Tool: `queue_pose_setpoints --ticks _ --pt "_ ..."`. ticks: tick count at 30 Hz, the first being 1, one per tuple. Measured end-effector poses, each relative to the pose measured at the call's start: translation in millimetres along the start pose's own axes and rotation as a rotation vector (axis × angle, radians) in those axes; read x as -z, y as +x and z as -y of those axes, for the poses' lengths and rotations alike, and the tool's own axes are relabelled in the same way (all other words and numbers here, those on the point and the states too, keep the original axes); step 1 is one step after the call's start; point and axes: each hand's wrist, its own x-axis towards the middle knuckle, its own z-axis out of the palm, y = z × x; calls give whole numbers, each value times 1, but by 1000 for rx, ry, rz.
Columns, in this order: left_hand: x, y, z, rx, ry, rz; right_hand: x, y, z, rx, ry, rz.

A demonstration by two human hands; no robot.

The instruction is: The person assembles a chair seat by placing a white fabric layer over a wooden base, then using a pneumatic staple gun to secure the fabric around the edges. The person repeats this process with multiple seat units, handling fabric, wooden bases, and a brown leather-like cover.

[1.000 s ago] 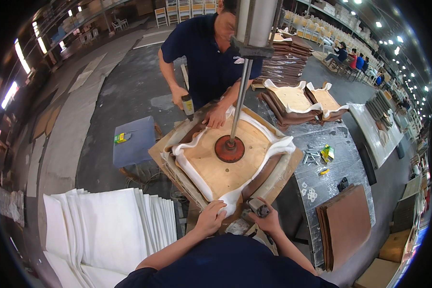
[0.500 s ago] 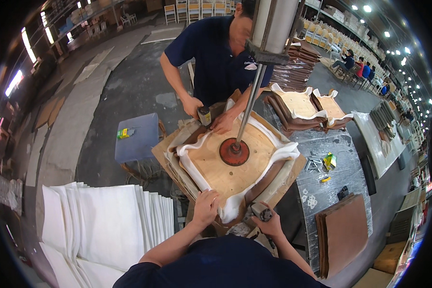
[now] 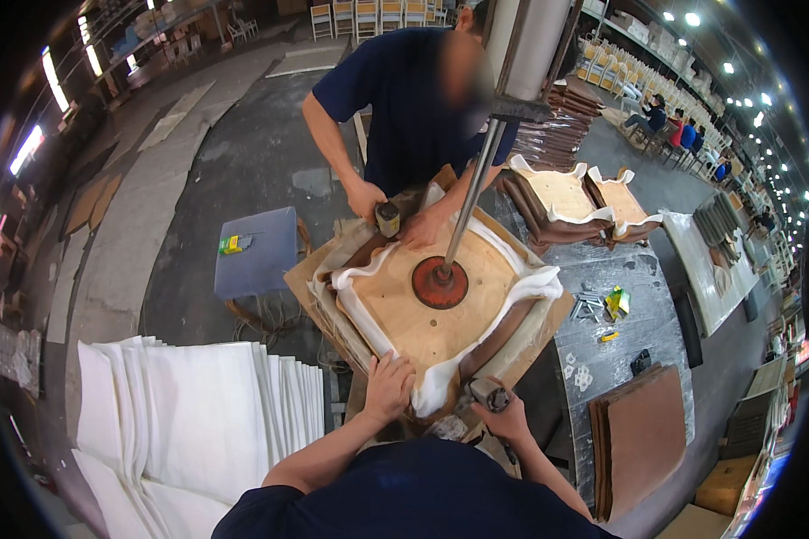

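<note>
Some padding [image 3: 435, 386] hidden by left fingers [image 3: 397, 369]

I stand in a big, dim hall with a dark grey floor [image 3: 252, 135], scuffed and blotched with paler patches. Off to my left, long grey sheets [image 3: 139, 225] lie flat across it. Beyond them, narrow bright strips [image 3: 54, 78] glow in the gloom; I can't tell whether they are windows or lamps. Ahead, pale-framed chairs [image 3: 367, 20] stand in a row, and more chairs [image 3: 616, 72] crowd together toward the far right, below shelving [image 3: 643, 40] loaded with pale boxes. Small white ceiling lamps [image 3: 728, 67] recede over that side. Near me on the right is a grey table [image 3: 665, 323] with a shiny, crinkled surface.
</note>
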Motion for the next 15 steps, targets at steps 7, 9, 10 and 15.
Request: queue_pose_setpoints --ticks 7,9,10,15 --pt "1 -1 -1 3 1 4 -2 1 -1 38 14 -5" --pt "2 -1 -1 7 -2 2 -1 1 1 -27 27 22" --pt "2 -1 0 8 -4 1 -1 2 1 -8 20 15" --pt "2 0 -3 -17 1 -14 -2 2 -7 37 25 -13"
